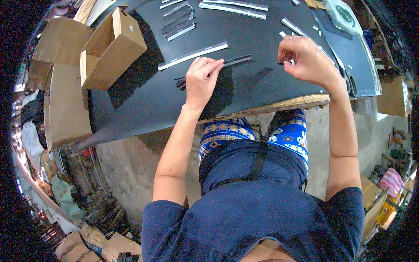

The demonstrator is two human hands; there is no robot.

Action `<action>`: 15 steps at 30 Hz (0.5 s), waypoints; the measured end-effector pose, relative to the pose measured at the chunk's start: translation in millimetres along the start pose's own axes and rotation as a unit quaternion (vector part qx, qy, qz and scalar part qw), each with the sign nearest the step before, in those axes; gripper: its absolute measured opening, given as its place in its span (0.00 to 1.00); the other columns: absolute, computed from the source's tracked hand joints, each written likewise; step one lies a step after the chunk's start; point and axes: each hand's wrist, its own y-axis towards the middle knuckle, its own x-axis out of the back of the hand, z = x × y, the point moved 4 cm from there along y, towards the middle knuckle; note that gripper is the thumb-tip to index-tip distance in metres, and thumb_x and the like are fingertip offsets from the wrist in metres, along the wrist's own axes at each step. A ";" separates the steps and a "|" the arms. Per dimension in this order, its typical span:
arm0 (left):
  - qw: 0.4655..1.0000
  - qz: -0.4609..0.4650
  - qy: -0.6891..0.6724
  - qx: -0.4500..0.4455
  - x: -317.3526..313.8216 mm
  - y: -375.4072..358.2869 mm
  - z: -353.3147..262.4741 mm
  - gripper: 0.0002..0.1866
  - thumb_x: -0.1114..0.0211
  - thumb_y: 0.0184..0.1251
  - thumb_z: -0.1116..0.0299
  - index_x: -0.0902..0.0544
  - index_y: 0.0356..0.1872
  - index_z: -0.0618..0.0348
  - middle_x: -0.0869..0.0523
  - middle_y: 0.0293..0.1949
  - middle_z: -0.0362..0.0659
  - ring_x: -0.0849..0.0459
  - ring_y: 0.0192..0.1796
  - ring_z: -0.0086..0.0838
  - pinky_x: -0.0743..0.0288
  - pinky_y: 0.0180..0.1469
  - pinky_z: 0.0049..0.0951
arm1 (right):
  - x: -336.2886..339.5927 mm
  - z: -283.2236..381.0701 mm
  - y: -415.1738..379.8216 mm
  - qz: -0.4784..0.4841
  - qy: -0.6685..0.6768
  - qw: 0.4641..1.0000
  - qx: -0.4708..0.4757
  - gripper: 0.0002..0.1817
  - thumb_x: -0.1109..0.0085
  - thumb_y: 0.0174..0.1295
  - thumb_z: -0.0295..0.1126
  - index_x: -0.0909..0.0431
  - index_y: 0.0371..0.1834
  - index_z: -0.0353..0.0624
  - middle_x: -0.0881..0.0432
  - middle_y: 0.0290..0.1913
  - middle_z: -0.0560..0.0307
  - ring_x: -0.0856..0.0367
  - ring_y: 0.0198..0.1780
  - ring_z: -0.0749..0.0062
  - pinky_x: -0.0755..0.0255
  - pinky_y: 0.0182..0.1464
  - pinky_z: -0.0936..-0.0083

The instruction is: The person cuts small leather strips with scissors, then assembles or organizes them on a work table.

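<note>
My left hand [200,82] pinches a narrow dark strip [238,60] above the black tabletop [257,94]. The strip juts out to the right of the fingers, and dark strip ends also show left of the hand. My right hand [309,59] is raised over the table's right part, fingers curled together. A small white piece [291,62] shows at its fingertips; its kind cannot be made out. Just beyond my left hand lies a black-and-white strip [194,55]. The palms of both hands are hidden.
An open cardboard box [118,54] stands at the left beside a flattened cardboard sheet [65,100]. A stack of dark strips [178,21] and several long white-edged strips [233,8] lie farther back. A clear plastic container [343,15] sits at the back right.
</note>
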 end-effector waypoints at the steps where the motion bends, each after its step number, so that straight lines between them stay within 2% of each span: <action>1: 1.000 -0.003 0.004 -0.005 0.0 0.7 -0.8 0.06 0.31 0.51 0.77 0.14 0.32 0.61 0.18 0.28 0.44 0.20 0.33 0.35 0.26 0.36 0.31 | -2.1 -1.2 -0.6 -0.001 0.000 1.000 -0.001 0.04 0.45 0.41 0.22 0.24 0.23 0.36 0.22 0.27 0.47 0.21 0.32 0.53 0.26 0.36 0.64; 3: 1.000 0.000 0.011 0.000 1.0 1.5 -2.3 0.06 0.30 0.52 0.77 0.13 0.33 0.61 0.16 0.29 0.44 0.19 0.34 0.34 0.25 0.37 0.29 | -13.8 4.0 -0.4 0.027 -0.069 0.994 0.079 0.05 0.45 0.41 0.22 0.25 0.24 0.36 0.22 0.32 0.45 0.21 0.35 0.48 0.26 0.39 0.61; 4: 1.000 0.003 0.020 0.006 1.5 1.7 -2.6 0.07 0.30 0.52 0.77 0.13 0.33 0.60 0.15 0.30 0.44 0.17 0.34 0.32 0.24 0.38 0.27 | -20.6 8.5 -0.8 0.043 -0.064 0.994 0.079 0.06 0.45 0.41 0.21 0.25 0.26 0.36 0.23 0.36 0.43 0.22 0.39 0.46 0.26 0.43 0.60; 9: 1.000 0.004 0.015 0.006 0.4 0.7 -1.2 0.07 0.30 0.51 0.77 0.13 0.33 0.60 0.16 0.29 0.43 0.19 0.34 0.34 0.25 0.37 0.30 | -53.2 17.1 11.8 0.044 -0.077 0.992 0.095 0.06 0.44 0.42 0.21 0.24 0.26 0.38 0.22 0.37 0.44 0.23 0.42 0.48 0.27 0.48 0.60; 12: 1.000 0.001 0.011 0.001 0.4 1.8 -2.1 0.06 0.31 0.51 0.77 0.14 0.32 0.61 0.18 0.28 0.44 0.20 0.33 0.35 0.27 0.37 0.32 | -66.0 24.3 13.7 0.003 -0.121 0.977 0.178 0.08 0.42 0.41 0.21 0.24 0.27 0.39 0.21 0.37 0.48 0.22 0.43 0.52 0.28 0.48 0.62; 15: 1.000 0.002 0.009 0.004 0.6 1.2 -3.2 0.06 0.31 0.51 0.77 0.14 0.32 0.62 0.18 0.28 0.44 0.20 0.33 0.35 0.27 0.37 0.32 | -73.0 17.7 12.8 0.004 -0.110 0.979 0.173 0.11 0.40 0.40 0.21 0.23 0.31 0.38 0.21 0.37 0.48 0.23 0.45 0.52 0.28 0.49 0.62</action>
